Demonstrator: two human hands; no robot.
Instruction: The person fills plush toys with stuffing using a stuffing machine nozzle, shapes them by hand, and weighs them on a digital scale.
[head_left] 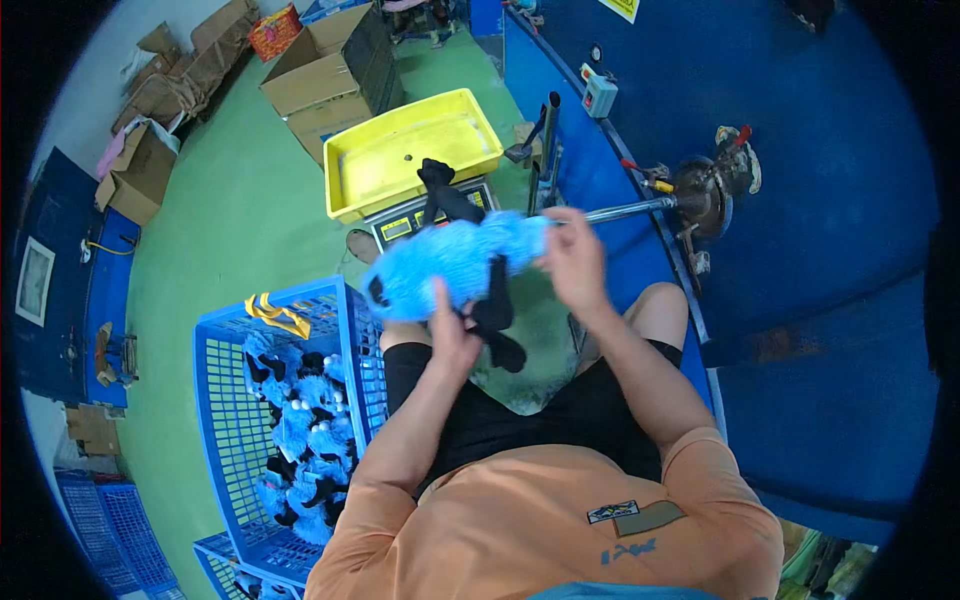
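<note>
A furry blue plush piece [420, 270] with black limbs hangs in front of my body. My left hand [452, 330] grips its lower side, thumb lying on the blue fur. At its right end, my right hand [577, 258] pinches the fur, close to the tip of a metal tube [630, 210] that runs out from the blue machine [800, 220]. Whether the tube enters the plush is hidden by my fingers. Behind the plush, a scale [396, 228] with a display shows under a yellow tray [345, 205].
On the left, a blue crate [225, 318] holds several blue and black plush pieces [310, 430], with a yellow strap [280, 314] on its rim. Cardboard boxes [325, 85] stand beyond the tray. A grey switch box [599, 95] sits on the machine's edge.
</note>
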